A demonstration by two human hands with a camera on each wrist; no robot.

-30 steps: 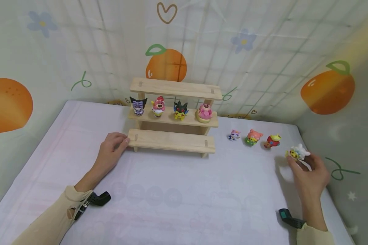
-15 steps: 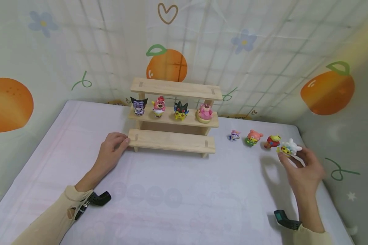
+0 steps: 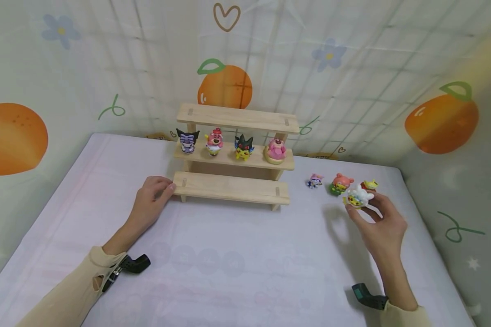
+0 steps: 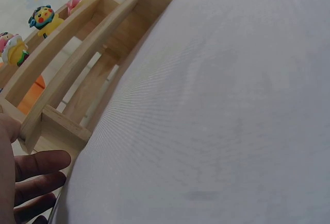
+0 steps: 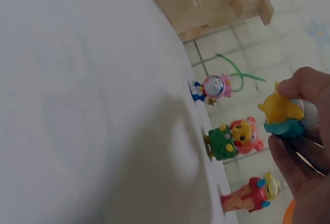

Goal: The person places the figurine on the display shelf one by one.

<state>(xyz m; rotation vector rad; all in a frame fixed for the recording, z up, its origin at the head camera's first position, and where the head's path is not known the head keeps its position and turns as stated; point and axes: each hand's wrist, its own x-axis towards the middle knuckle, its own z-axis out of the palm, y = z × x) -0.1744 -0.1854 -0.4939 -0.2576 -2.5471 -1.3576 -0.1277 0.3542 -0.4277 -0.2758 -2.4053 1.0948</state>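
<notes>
Between right fingertips, pinched: small white-and-yellow toy figurine, now lifted leftward past red figurine, nearing three-tier wooden shelf steadied by left hand.

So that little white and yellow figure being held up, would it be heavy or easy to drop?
Probably light: the right hand lifts the white and yellow figure with fingertips alone. It looks stiff, like moulded plastic, keeping its shape in the pinch. Its smooth, rounded body might slip, and set down it could tip.
</notes>
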